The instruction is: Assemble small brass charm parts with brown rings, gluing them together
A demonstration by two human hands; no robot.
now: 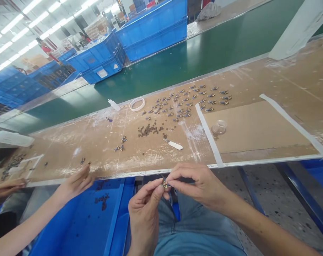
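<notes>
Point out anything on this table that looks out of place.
One small blue part lies alone near the white bottle, looking stray because most similar parts sit right of the tape roll.

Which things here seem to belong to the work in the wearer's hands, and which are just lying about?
Likely part of the work:
small piece, held in the wearer's left hand, with their right hand at it;
similar-looking pieces on the worktop;
perhaps the dark discs.

Apparently just lying about:
white tape roll;
white-handled knife;
white bottle;
clear dish.
</notes>
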